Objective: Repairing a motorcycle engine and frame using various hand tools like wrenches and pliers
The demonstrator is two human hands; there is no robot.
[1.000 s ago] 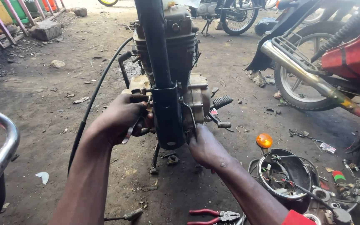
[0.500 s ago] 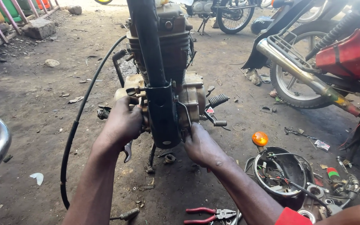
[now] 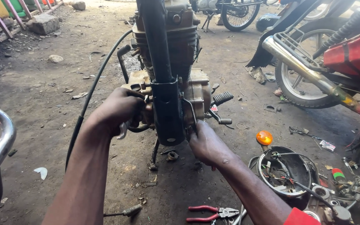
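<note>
Grey dirt ground [image 3: 42, 137] spreads under everything, and on it, centre frame, stands a stripped motorcycle engine [image 3: 176, 54] bolted to a black frame tube [image 3: 159, 62] that runs down to a black bracket [image 3: 168, 114]. A red motorcycle [image 3: 334, 62] with a chrome exhaust is parked at the right, well apart from the engine. The left hand [image 3: 117, 109] is curled closed around the engine's left side by the casing, fingers wrapped on a part I cannot make out. The right hand [image 3: 207, 143] is pressed to the lower right edge of the bracket, fingers bent tight against it; whether they pinch anything cannot be told. A black cable [image 3: 90, 93] trails off left. Near the right forearm lie a headlight shell [image 3: 284, 171] with wires, an orange indicator [image 3: 264, 137], and red-handled pliers [image 3: 211, 213].
</note>
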